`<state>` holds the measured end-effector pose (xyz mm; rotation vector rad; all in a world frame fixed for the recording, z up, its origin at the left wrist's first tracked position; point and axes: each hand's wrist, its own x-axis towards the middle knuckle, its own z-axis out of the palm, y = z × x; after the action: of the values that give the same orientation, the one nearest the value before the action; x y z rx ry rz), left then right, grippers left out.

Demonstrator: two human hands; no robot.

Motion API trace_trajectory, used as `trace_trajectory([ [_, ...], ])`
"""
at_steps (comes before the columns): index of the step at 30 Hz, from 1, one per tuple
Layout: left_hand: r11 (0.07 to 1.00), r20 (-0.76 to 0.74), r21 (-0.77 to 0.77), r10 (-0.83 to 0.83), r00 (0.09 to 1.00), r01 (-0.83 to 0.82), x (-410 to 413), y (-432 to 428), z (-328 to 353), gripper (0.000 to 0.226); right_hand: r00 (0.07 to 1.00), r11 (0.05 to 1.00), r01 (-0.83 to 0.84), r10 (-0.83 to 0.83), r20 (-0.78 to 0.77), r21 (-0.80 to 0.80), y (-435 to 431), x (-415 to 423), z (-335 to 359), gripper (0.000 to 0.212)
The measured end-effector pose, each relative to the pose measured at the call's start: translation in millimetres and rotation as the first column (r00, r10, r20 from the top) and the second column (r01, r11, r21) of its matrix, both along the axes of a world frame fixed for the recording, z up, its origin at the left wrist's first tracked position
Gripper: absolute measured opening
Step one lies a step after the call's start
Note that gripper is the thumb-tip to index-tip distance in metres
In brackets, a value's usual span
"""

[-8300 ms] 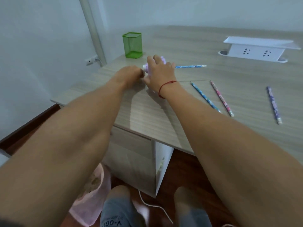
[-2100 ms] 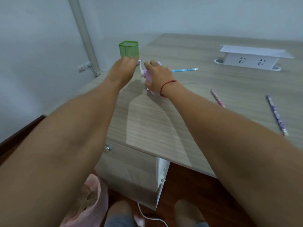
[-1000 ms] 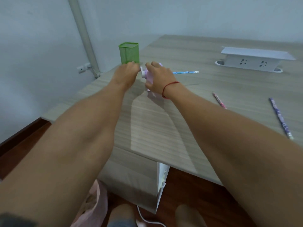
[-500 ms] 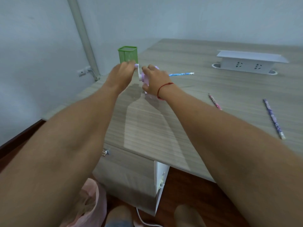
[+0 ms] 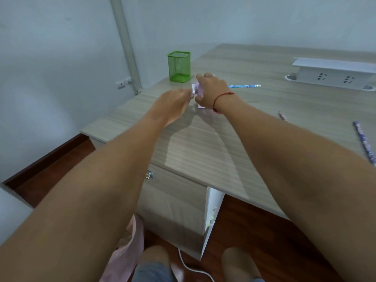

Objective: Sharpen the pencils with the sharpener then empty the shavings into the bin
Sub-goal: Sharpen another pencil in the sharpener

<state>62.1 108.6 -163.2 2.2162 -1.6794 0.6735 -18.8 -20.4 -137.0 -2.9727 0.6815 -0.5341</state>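
The lilac sharpener (image 5: 198,92) stands on the bench (image 5: 203,149), and the right hand (image 5: 211,92) has its grip wrapped around it. A blue pencil (image 5: 244,86) reaches out to its right. The left hand (image 5: 173,104) (blurred) is at its left end; I cannot tell its grip.

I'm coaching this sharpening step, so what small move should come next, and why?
Probably a turn of the crank with the left hand, which sits blurred at the handle end of the small purple crank sharpener; the right hand grips its body, and the blue patterned pencil appears lodged in its far side.
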Motion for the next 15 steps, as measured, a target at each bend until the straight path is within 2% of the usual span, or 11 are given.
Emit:
trace_trajectory([
  [6, 0.961, -0.024, 0.257, 0.110, 0.994, -0.100, 4.7, -15.4, -2.4, 0.028, 0.998, 0.997, -0.060, 0.060, -0.010, -0.042, -4.0, -5.3, 1.7, 0.048],
  [10, 0.941, -0.022, 0.294, 0.185, 0.983, -0.170, 15.6, -29.6, -1.3, 0.027, 0.994, 0.992, -0.104, 0.102, -0.024, -0.070, -7.4, -11.0, 3.6, 0.050],
  [13, 0.945, -0.053, 0.281, 0.189, 0.980, -0.167, 20.9, -30.8, -7.8, 0.023, 0.990, 0.990, -0.129, 0.133, -0.052, 0.063, -13.1, -15.7, 11.4, 0.081],
  [15, 0.946, -0.110, 0.272, 0.211, 0.971, -0.175, 21.5, -32.1, -7.5, 0.022, 0.997, 0.987, -0.061, 0.068, -0.038, 0.148, -17.4, -18.5, 16.7, 0.094],
])
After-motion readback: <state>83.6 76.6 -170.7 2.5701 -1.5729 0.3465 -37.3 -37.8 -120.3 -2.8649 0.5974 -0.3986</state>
